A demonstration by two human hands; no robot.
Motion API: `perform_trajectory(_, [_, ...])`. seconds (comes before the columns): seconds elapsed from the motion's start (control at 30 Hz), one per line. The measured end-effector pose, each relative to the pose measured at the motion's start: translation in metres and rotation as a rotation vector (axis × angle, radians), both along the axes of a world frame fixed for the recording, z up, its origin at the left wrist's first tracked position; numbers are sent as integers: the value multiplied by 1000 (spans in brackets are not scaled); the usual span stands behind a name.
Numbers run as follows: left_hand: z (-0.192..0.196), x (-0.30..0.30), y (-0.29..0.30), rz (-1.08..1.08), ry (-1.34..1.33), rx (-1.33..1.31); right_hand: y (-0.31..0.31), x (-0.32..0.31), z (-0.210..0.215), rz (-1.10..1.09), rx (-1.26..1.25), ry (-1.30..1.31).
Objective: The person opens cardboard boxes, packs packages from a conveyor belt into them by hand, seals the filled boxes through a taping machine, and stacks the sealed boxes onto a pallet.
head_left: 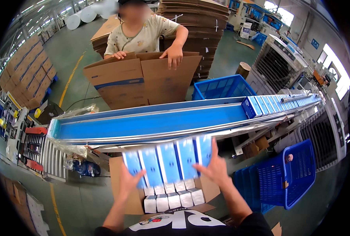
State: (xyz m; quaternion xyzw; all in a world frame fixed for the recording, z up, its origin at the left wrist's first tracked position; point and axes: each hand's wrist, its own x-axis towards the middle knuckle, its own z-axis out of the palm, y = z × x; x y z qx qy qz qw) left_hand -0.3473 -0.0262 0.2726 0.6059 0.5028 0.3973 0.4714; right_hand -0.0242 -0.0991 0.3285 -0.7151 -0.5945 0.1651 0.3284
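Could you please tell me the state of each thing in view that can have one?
Row of blue packs: held up by both ends
Left hand: closed on the row's left end
Right hand: closed on its right end
Carton: open, holding white packs
Conveyor belt: loaded with standing packs at its right
Large cardboard box: upright, held by a co-worker
Blue crate: open
Blue basket: open

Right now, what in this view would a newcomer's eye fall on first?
Likely the row of blue-and-white packs gripped between the left hand and right hand, above an open carton. Then the long blue conveyor belt crossing the middle, with similar packs lined up toward its right end. Beyond it, a co-worker has both hands on a large brown cardboard box.
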Motion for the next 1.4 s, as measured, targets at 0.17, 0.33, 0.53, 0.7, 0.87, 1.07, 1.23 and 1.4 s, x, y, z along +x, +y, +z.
perform_trajectory(0.17, [-161, -15, -46, -403, 628, -361, -50, -31, -153, 98, -867, -262])
perform_trajectory(0.33, [-191, 36, 16, -993, 1190, -501, 20, -39, -195, 352, -1000, -464])
perform_trajectory(0.53, [-165, 53, -1, -1112, 1003, -505, 26, -65, -224, 608, -1107, -168])
perform_trajectory(0.7, [-170, 71, 2, -1068, 872, -504, -6, -24, -201, 693, -816, -29])
perform_trajectory(0.87, [-155, 98, -17, -1008, 860, -507, 28, 130, -109, 611, -531, 503])
perform_trajectory(1.07, [-127, 171, -27, -1002, 826, -480, 34, 437, -31, -611, 241, 701])
perform_trajectory(1.23, [-83, 197, -27, -975, 719, -523, 68, 513, -41, -716, -131, -216])
perform_trajectory(1.4, [-1, 216, 15, -859, 166, -813, 117, 480, -43, -602, -308, -179])
